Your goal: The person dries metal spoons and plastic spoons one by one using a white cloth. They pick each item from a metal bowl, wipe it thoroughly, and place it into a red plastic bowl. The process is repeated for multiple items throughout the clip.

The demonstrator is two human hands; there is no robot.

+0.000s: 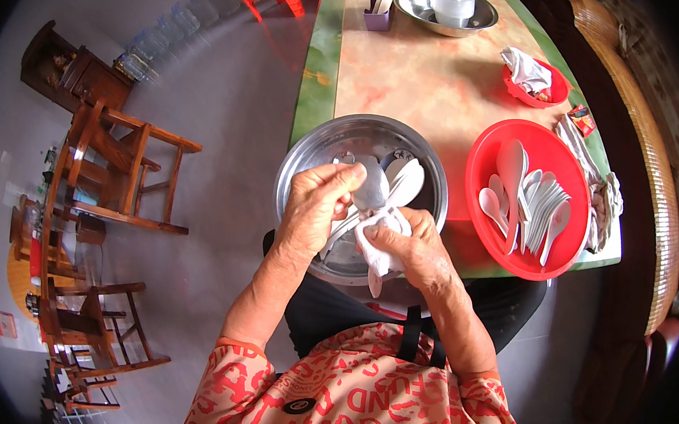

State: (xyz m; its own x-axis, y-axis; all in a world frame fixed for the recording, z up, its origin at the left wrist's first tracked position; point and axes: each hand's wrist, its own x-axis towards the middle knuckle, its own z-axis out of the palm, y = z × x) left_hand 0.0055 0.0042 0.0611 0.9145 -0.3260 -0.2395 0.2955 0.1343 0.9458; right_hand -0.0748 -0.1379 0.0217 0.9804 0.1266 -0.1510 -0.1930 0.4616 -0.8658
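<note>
A large, shiny spoon (pixel 371 186) is held over a metal basin (pixel 297 142) in front of me. My left hand (pixel 321 199) pinches the edge of its broad bowl between thumb and fingers. My right hand (pixel 412 245) closes a white cloth (pixel 385 237) around its handle, whose end pokes out below. White spoons (pixel 407 184) and other utensils lie in the basin, partly hidden behind my hands. To the right, a red plastic basin (pixel 481 155) holds several white spoons (pixel 544 207) and a longer white ladle or rice paddle (pixel 511 165).
Beyond the basins, the table (pixel 420 76) carries a smaller red basket (pixel 548 97) with a white cloth, a metal bowl (pixel 482 23) with clear containers, and a purple utensil holder (pixel 377 21). A crumpled cloth (pixel 604 199) lies along the right edge. Wooden chairs (pixel 134 158) stand left.
</note>
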